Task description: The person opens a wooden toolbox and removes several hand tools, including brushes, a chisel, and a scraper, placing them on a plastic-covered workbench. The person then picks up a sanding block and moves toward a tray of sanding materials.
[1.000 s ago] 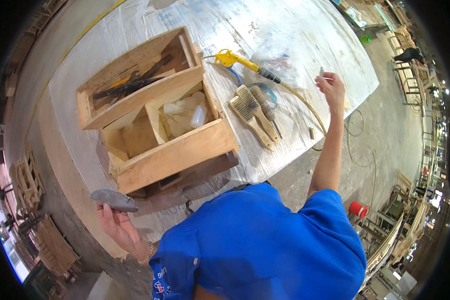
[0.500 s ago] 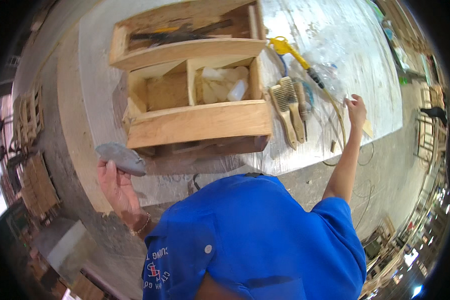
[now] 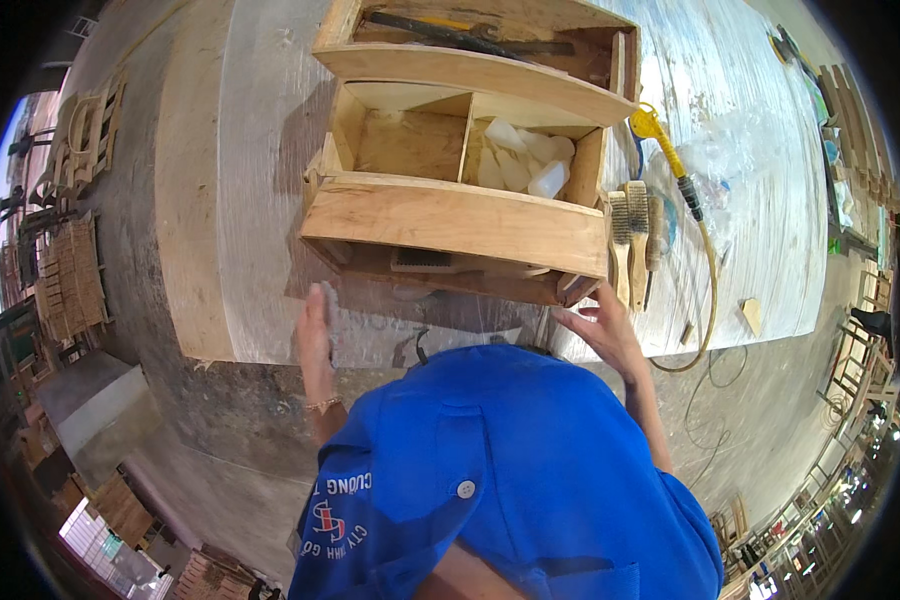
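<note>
1. Nearest, at lower centre: noted blue shirt (image 3: 530,450).
2. Found left hand (image 3: 315,330) closed on grey pad (image 3: 330,300), upright and almost edge-on in view; blurred in outline. Located pad along inner side of fingers, just off near left corner of box (image 3: 450,220), well apart from right hand (image 3: 610,325).
3. Found right hand open, with thumb and fingers spread, beside near right corner of box. Cannot tell contact there.
4. Placed box just beyond both hands, between them from left to right. Saw brush (image 3: 425,262) inside lower front opening.
5. To right of box, logged two brushes (image 3: 629,235) side by side, bristles away from shirt.
6. In middle tier, counted two compartments; noted white pieces (image 3: 520,160) in right one.
7. Farther right, traced hose (image 3: 712,270) up to yellow air gun (image 3: 660,135) on plastic sheet (image 3: 770,200).
8. Farthest, in upper tier: noted dark tools (image 3: 460,35), lying crosswise.
</note>
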Demonstrator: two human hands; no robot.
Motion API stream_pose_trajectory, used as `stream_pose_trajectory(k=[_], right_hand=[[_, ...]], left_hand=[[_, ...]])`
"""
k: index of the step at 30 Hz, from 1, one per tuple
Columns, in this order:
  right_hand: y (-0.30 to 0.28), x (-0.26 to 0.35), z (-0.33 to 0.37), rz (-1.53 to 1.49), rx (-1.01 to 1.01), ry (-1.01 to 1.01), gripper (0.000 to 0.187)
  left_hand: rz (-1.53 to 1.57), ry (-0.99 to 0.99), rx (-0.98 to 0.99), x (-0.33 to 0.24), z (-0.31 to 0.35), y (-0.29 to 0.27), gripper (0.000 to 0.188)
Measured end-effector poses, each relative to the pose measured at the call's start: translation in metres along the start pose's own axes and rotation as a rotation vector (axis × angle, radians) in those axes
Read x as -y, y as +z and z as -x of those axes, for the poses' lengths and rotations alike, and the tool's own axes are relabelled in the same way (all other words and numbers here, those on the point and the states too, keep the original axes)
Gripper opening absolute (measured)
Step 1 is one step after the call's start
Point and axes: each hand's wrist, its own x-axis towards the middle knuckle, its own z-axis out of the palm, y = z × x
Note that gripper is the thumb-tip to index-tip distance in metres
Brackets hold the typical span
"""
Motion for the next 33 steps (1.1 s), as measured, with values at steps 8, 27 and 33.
stream_pose_trajectory(k=[8,27,33], right_hand=[[0.017,-0.001,-0.017,0.236,-0.005,-0.031,0.027],[-0.036,0.089,-0.015,-0.067,-0.178,-0.006,0.037],[-0.036,0.073,-0.035,-0.187,-0.333,-0.109,0.043]], left_hand=[[0.187,0.014,0.179,0.015,-0.019,0.038,0.034],[0.059,0.455,0.091,-0.120,0.017,0.053,0.034],[0.130,0.385,0.251,-0.121,0.013,0.064,0.040]])
